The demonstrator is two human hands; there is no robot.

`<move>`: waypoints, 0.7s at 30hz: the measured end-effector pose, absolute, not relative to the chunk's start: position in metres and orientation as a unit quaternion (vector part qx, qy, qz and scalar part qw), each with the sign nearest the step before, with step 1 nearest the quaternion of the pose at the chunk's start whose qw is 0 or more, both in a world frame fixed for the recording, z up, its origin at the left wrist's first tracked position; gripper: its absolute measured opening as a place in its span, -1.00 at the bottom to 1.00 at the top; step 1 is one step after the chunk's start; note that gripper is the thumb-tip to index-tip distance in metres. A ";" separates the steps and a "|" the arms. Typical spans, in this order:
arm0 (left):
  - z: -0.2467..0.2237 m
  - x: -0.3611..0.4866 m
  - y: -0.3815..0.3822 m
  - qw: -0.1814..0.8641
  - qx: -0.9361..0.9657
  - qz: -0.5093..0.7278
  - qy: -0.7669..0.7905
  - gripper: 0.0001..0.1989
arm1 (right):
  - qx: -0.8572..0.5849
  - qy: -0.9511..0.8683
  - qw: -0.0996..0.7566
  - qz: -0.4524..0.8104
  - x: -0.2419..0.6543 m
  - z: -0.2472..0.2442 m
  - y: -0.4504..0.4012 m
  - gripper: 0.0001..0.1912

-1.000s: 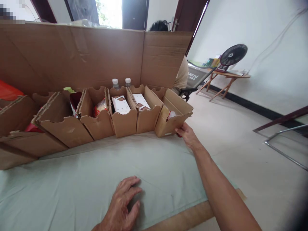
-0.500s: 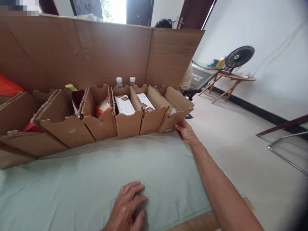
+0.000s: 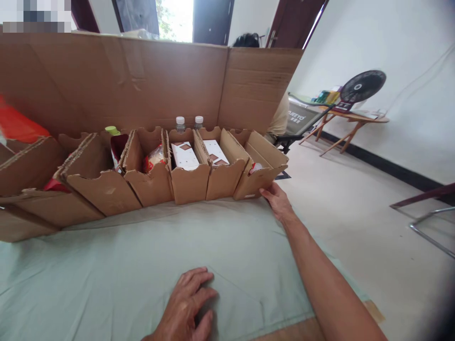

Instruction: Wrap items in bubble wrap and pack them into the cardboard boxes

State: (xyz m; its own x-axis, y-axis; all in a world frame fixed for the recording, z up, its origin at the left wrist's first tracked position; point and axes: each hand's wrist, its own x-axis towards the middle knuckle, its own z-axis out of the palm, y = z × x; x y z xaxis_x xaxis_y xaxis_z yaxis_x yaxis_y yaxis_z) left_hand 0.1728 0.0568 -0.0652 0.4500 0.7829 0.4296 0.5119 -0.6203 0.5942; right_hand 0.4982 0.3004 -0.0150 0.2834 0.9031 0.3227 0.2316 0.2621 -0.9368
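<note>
My left hand (image 3: 186, 303) rests palm down on the pale green cloth (image 3: 149, 255), fingers loosely spread and holding nothing. Out to the right, my right hand (image 3: 279, 202) grips the lower front corner of the end cardboard box (image 3: 254, 182). Its thumb is at the front, while the other fingers are partly hidden at the box's side. Inside that box a small pale and red item (image 3: 256, 166) shows only in part. The neighbouring boxes hold a white patterned carton (image 3: 216, 152), another white carton (image 3: 185, 156) and a clear-and-red packet (image 3: 155, 158).
More open cardboard boxes (image 3: 103, 194) run to the left, with a red-orange bag (image 3: 19, 123) at the far end. Behind stands a tall cardboard panel (image 3: 170, 80) with two white-capped bottles (image 3: 180, 122). A person's hair (image 3: 246, 40) shows beyond it. A fan (image 3: 362, 87) sits on a wooden table (image 3: 350, 116).
The view has shifted slightly, so the background sits lower and farther right. My right hand stays at the end box's corner; my left hand has hardly moved.
</note>
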 end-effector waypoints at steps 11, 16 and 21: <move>-0.083 0.175 0.057 0.234 0.803 0.377 0.397 -0.62 | -0.532 -0.761 0.362 0.080 0.387 0.091 0.269 -0.44; -0.077 0.171 0.060 0.233 0.774 0.465 0.360 -0.62 | -0.579 -0.766 0.278 0.024 0.363 0.091 0.288 -0.80; -0.056 0.157 0.060 0.242 0.702 0.515 0.429 -0.62 | -0.552 -0.766 0.328 0.023 0.378 0.082 0.213 -0.78</move>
